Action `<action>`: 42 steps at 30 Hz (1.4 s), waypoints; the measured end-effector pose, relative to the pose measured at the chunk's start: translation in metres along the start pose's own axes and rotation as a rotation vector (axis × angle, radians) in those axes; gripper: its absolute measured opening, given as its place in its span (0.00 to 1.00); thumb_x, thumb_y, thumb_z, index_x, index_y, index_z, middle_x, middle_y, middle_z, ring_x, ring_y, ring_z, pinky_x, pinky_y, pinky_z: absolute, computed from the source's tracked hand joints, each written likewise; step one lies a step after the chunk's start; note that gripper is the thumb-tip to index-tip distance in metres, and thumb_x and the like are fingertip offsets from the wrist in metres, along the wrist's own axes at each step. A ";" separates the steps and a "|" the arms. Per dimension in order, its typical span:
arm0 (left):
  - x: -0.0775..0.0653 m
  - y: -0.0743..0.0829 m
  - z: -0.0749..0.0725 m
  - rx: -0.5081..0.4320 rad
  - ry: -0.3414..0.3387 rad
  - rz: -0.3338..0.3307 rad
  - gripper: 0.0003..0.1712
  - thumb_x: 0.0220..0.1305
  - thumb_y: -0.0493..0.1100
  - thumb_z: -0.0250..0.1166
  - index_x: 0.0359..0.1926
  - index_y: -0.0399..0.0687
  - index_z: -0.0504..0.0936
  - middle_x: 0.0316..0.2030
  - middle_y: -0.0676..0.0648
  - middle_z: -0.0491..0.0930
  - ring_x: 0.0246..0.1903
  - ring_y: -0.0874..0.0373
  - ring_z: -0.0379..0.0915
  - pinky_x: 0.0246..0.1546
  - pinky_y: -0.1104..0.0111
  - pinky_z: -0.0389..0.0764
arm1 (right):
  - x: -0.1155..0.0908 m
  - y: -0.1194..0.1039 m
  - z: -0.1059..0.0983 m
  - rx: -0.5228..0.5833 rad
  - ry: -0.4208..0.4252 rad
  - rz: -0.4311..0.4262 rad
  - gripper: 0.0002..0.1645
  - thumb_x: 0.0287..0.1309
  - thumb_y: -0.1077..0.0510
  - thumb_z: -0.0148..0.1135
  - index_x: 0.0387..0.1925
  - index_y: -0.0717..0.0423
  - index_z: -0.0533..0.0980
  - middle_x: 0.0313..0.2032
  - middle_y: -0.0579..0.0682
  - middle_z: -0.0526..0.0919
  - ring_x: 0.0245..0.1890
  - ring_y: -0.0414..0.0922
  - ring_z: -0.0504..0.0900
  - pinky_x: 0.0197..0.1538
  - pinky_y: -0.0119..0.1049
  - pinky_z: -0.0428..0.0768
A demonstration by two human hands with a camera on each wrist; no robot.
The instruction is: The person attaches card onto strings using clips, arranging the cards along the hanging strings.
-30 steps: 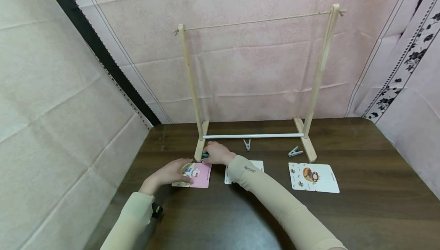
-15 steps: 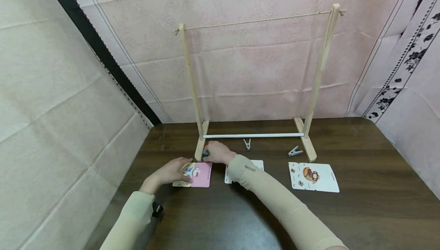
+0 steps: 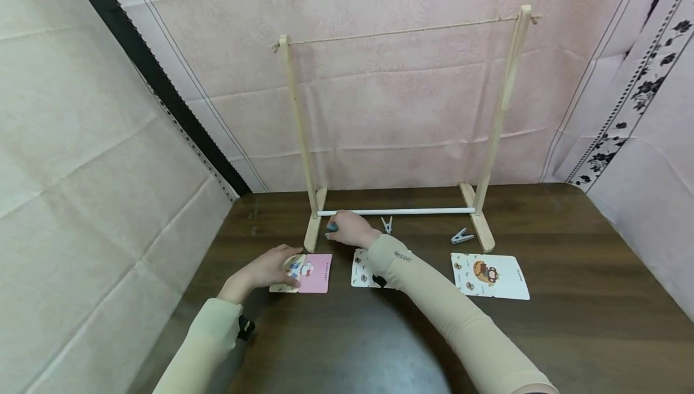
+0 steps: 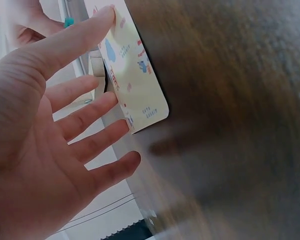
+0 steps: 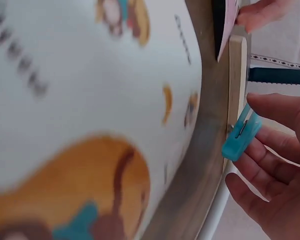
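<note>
My left hand (image 3: 267, 267) rests over the left end of a pink and cream card (image 3: 315, 275) on the table. In the left wrist view its thumb lies across the card (image 4: 140, 95) and the other fingers are spread loosely past the card's edge. My right hand (image 3: 353, 229) pinches a teal clothespin (image 5: 242, 135) between thumb and fingers, just above the table by the left foot of a wooden stand (image 3: 312, 232). Below that hand lies a white card (image 3: 362, 272), partly hidden by the right sleeve.
Another white card (image 3: 499, 276) with an animal picture lies at the right. Two pale blue clothespins, a middle one (image 3: 387, 226) and a right one (image 3: 462, 236), lie behind the cards. A rope (image 3: 401, 34) spans the stand's posts; a white bar (image 3: 401, 211) joins them below.
My right hand has lifted off the table near the pink card and shifted slightly right and back with the teal clothespin. The left hand stays over the card.
</note>
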State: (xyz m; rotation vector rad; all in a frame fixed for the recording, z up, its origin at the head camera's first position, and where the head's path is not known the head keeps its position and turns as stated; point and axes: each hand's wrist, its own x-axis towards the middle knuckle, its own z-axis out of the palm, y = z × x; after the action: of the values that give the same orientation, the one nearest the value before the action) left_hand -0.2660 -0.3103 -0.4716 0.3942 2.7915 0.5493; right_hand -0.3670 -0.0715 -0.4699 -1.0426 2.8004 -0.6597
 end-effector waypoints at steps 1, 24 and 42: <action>0.000 0.000 0.000 -0.003 -0.002 0.000 0.49 0.52 0.52 0.80 0.71 0.42 0.70 0.64 0.39 0.71 0.62 0.44 0.68 0.62 0.46 0.69 | -0.001 0.001 -0.003 -0.008 0.001 -0.001 0.14 0.67 0.50 0.66 0.46 0.55 0.83 0.40 0.47 0.81 0.37 0.42 0.75 0.45 0.35 0.77; 0.001 0.009 -0.006 0.022 -0.057 -0.026 0.44 0.46 0.50 0.83 0.61 0.42 0.73 0.50 0.47 0.74 0.50 0.51 0.68 0.56 0.51 0.74 | -0.029 0.039 -0.046 0.013 0.068 0.072 0.22 0.64 0.50 0.68 0.54 0.58 0.81 0.45 0.50 0.81 0.43 0.46 0.81 0.49 0.41 0.80; 0.002 0.014 -0.005 0.053 -0.069 -0.008 0.45 0.43 0.53 0.84 0.60 0.39 0.75 0.46 0.47 0.73 0.47 0.52 0.68 0.52 0.53 0.74 | -0.052 0.061 -0.065 0.121 0.103 0.114 0.20 0.64 0.51 0.69 0.52 0.58 0.81 0.44 0.51 0.83 0.40 0.44 0.81 0.46 0.41 0.80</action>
State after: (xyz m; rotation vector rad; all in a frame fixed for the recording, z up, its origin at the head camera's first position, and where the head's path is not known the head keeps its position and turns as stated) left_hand -0.2660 -0.2988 -0.4618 0.4052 2.7445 0.4525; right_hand -0.3785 0.0264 -0.4409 -0.8435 2.8377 -0.8804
